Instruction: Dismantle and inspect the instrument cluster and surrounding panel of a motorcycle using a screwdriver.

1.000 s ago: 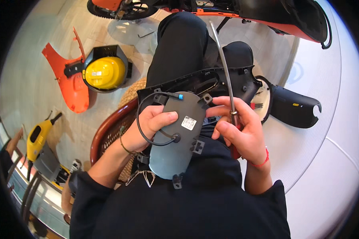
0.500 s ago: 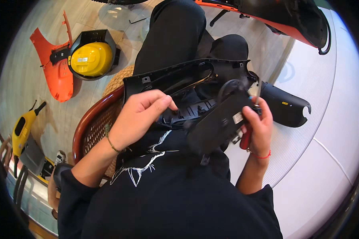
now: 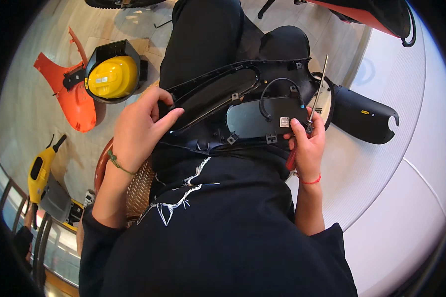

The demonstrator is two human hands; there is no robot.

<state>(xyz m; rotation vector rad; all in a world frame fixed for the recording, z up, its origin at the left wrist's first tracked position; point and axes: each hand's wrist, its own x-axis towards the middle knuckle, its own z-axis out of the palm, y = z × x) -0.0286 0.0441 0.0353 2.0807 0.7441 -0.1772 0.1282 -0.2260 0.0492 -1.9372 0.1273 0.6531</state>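
Observation:
A long black plastic panel (image 3: pixel 203 129) with an oval recess lies across my lap. At its left end, my left hand (image 3: pixel 141 126) has curled fingers closed on the rim, its thumb along the inner side. My right hand (image 3: pixel 308 151) grips a red-handled screwdriver (image 3: pixel 291 160), whose metal shaft points up and away. Its thumb also presses on a flat, dark, glossy module (image 3: pixel 252 119) with a small white label. This module lies level over the panel's right half, among small black clips. A black cable (image 3: pixel 262 99) loops from the module to a blue-tipped end near my right fingers.
Right of the panel, a black rounded cover (image 3: pixel 364 116) rests on a white ribbed table (image 3: pixel 381 178). On the floor at left are an orange shell part (image 3: pixel 77 106), a yellow-and-black housing (image 3: pixel 113 76) and a yellow handled part (image 3: pixel 40 168). A wicker chair (image 3: pixel 141 190) is under me.
The module has gone from tilted and raised to lying flat over the panel. My left hand has moved left, from above the panel's middle to its left end.

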